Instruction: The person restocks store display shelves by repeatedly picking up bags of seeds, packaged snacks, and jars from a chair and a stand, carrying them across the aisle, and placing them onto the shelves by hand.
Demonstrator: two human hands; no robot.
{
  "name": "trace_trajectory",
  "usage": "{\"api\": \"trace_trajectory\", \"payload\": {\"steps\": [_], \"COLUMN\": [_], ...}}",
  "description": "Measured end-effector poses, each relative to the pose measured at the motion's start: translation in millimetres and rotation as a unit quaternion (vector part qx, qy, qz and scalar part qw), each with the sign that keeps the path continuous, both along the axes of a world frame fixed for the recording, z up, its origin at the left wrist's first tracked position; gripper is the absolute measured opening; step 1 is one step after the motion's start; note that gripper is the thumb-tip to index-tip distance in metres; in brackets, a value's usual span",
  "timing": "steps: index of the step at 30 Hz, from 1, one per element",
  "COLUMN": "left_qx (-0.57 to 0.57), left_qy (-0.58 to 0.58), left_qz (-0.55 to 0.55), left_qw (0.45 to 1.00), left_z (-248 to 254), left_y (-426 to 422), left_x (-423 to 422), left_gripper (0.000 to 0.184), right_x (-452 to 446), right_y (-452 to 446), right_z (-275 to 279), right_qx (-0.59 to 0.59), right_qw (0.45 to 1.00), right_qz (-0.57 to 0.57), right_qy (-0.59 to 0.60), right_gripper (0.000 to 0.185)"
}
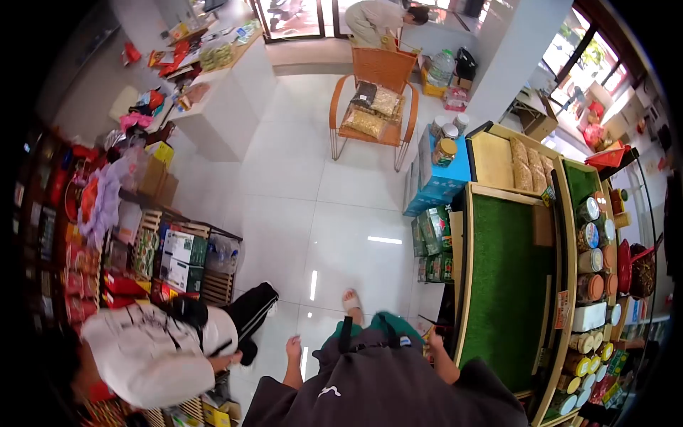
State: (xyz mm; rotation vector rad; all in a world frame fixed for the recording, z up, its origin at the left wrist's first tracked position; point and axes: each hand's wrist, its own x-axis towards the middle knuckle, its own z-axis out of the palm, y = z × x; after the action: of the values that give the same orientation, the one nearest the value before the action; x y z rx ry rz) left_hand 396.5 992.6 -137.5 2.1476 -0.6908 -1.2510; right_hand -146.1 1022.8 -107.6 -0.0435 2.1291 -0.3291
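My left hand (294, 347) hangs at my left side above the tiled floor, its fingers loosely curled with nothing visible in them. On the other side, my right hand (435, 341) is closed beside the wooden display stand lined with green turf (509, 285). A thin dark object (431, 322) shows at its fingertips, too small to name. Between the hands are my dark top (384, 381) with black straps and my green lower garment (395, 325). One sandalled foot (351, 299) stands on the tiles ahead.
A person in white (160, 349) stands close on my left by racks of goods. Ahead, an orange chair (384, 67) holds packed bags (366, 122). Another person (377, 21) bends behind it. Blue boxes (445, 171) and shelved jars (590, 262) line the right.
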Motion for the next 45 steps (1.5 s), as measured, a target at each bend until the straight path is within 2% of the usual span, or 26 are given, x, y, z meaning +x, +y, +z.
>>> {"api": "trace_trajectory", "payload": {"steps": [1, 2, 3, 6, 8, 10, 14, 17, 18, 20, 21, 23, 24, 26, 29, 32, 38, 40, 42, 44, 45], "left_qx": [-0.045, -0.052, -0.036, -0.051, -0.025, -0.048, -0.058, -0.059, -0.022, 0.003, 0.017, 0.051, 0.078, 0.054, 0.015, -0.029, -0.08, -0.046, -0.066, -0.044, -0.026], "left_qy": [-0.011, -0.02, -0.066, -0.054, 0.012, 0.013, 0.0, -0.064, -0.046, -0.072, -0.075, -0.042, -0.011, -0.014, 0.009, 0.007, 0.024, -0.016, -0.054, 0.051, 0.049], "left_qz": [-0.073, -0.128, -0.202, -0.264, -0.259, -0.286, -0.332, -0.379, -0.349, -0.312, -0.277, -0.257, -0.243, -0.295, -0.313, -0.367, -0.437, -0.416, -0.419, -0.376, -0.392], "left_qw": [0.996, 0.99, 0.976, 0.962, 0.965, 0.957, 0.941, 0.921, 0.936, 0.947, 0.958, 0.964, 0.967, 0.954, 0.949, 0.93, 0.896, 0.908, 0.904, 0.924, 0.918], "left_z": [-2, -12, 19, 10, 15, 52, 110, 88, 86, 75, 85, 66, 65, 45, 47, 38, -11, -9, -37, -39, -51], "left_y": [-40, -83, -135, -271, -352, -422, -516, -557, -575, -614, -633, -678, -707, -764, -850, -942, -1124, -1177, -1227, -1254, -1266], "left_x": [-3, -5, -21, -49, -76, -112, -162, -152, -147, -136, -139, -135, -142, -151, -186, -222, -286, -314, -334, -359, -363], "left_gripper": [0.025, 0.028, 0.03, 0.034, 0.038, 0.037, 0.037, 0.037, 0.036, 0.037, 0.036, 0.036, 0.036, 0.037, 0.038, 0.042, 0.06, 0.071, 0.08, 0.089, 0.089], "right_x": [-19, -5, -7, 13, 25, 38, 49, 51, 48, 47, 44, 40, 34, 28, 21, 24, 50, 67, 83, 95, 101], "right_y": [-6, -46, -74, -187, -258, -329, -435, -501, -515, -558, -580, -630, -651, -686, -712, -736, -815, -844, -888, -938, -967], "right_z": [-56, -16, -41, -16, -17, -11, -33, -44, -89, -93, -73, -6, 11, 28, 31, 24, 6, -14, -26, -56, -67], "right_qx": [-0.014, -0.092, -0.071, -0.093, -0.108, -0.142, -0.163, -0.136, -0.177, -0.23, -0.226, -0.273, -0.27, -0.271, -0.27, -0.245, -0.209, -0.181, -0.14, -0.147, -0.189], "right_qw": [0.997, 0.991, 0.993, 0.984, 0.984, 0.979, 0.972, 0.976, 0.965, 0.954, 0.956, 0.958, 0.96, 0.957, 0.936, 0.91, 0.901, 0.898, 0.9, 0.895, 0.881], "right_qz": [0.052, 0.086, 0.069, 0.111, 0.106, 0.113, 0.124, 0.148, 0.191, 0.183, 0.178, 0.066, 0.061, 0.023, -0.141, -0.265, -0.334, -0.353, -0.35, -0.338, -0.342], "right_qy": [-0.051, -0.039, -0.065, -0.101, -0.095, -0.098, -0.115, -0.081, -0.006, 0.06, 0.063, -0.051, -0.049, -0.098, -0.178, -0.205, -0.18, -0.193, -0.217, -0.253, -0.268], "right_gripper": [0.058, 0.048, 0.047, 0.049, 0.047, 0.045, 0.04, 0.036, 0.034, 0.031, 0.031, 0.029, 0.029, 0.03, 0.038, 0.039, 0.039, 0.039, 0.041, 0.042, 0.043]}}
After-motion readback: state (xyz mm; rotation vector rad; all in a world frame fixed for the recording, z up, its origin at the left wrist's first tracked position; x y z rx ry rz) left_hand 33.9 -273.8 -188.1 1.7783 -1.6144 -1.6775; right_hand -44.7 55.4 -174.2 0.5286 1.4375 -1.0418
